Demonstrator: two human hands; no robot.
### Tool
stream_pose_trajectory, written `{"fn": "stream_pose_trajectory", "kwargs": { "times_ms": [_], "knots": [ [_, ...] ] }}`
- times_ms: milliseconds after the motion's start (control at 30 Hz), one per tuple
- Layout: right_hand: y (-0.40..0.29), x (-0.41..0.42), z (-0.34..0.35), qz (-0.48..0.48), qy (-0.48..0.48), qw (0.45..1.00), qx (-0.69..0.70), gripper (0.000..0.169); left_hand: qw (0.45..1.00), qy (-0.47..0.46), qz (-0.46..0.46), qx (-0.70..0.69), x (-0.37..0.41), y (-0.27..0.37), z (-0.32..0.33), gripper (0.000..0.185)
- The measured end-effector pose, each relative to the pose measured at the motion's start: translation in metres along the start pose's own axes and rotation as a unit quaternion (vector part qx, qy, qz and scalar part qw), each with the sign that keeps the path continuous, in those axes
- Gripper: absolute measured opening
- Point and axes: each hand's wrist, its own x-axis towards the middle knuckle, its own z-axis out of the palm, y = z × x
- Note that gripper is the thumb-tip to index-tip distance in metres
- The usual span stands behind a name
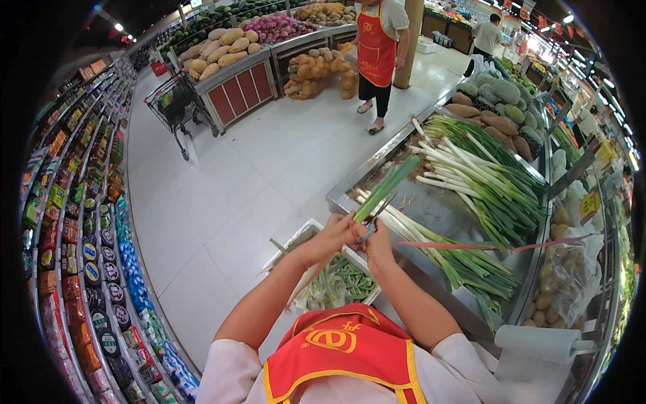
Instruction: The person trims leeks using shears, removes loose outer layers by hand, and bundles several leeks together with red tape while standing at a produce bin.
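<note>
My left hand [337,233] grips a large green onion [387,189]. Its leafy end points up and away from me, and its pale stem slants down below my wrist. Close beside it, my right hand [379,244] holds scissors [372,228] with blue-grey handles, the blades lying along the leaves. Under my hands a white foam box [359,258] holds cut green scraps [337,283]. On the metal display counter [429,214] to the right lie one bunch of green onions [434,247] near me and a bigger pile [469,166] farther back.
A red ribbon [454,246] stretches across the counter from near my right hand. A plastic bag roll [537,343] is at lower right, near potatoes [545,288]. Packed shelves [91,252] line the left. A person in a red apron [376,50] stands ahead; a shopping cart [176,103] is farther left.
</note>
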Motion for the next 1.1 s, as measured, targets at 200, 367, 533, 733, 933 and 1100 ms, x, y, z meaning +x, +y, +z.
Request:
{"fn": "stream_pose_trajectory", "kwargs": {
  "times_ms": [200,367,533,733,933,1100],
  "knots": [
    [0.007,-0.002,-0.014,0.007,0.021,0.997,0.078,0.029,0.984,0.088,-0.036,0.148,-0.027,0.008,0.009,0.063],
    [0.008,-0.005,-0.019,0.019,0.041,0.994,0.102,0.029,0.971,0.236,0.017,0.043,-0.045,-0.014,0.026,0.025],
    [0.011,-0.014,-0.012,-0.010,0.011,0.996,0.091,0.032,0.956,0.271,-0.005,-0.113,-0.052,-0.036,0.031,0.016],
    [0.019,-0.011,-0.024,-0.006,-0.016,0.994,0.107,0.034,0.930,0.257,-0.021,-0.261,-0.062,-0.030,0.021,0.011],
    [0.002,-0.004,-0.049,-0.021,-0.063,0.989,0.130,0.031,0.887,0.239,-0.027,-0.393,-0.093,-0.036,-0.014,0.010],
    [-0.004,0.021,-0.093,-0.027,0.027,0.989,0.144,0.021,0.886,0.282,-0.035,-0.367,-0.137,-0.051,-0.046,0.012]
  ]
}}
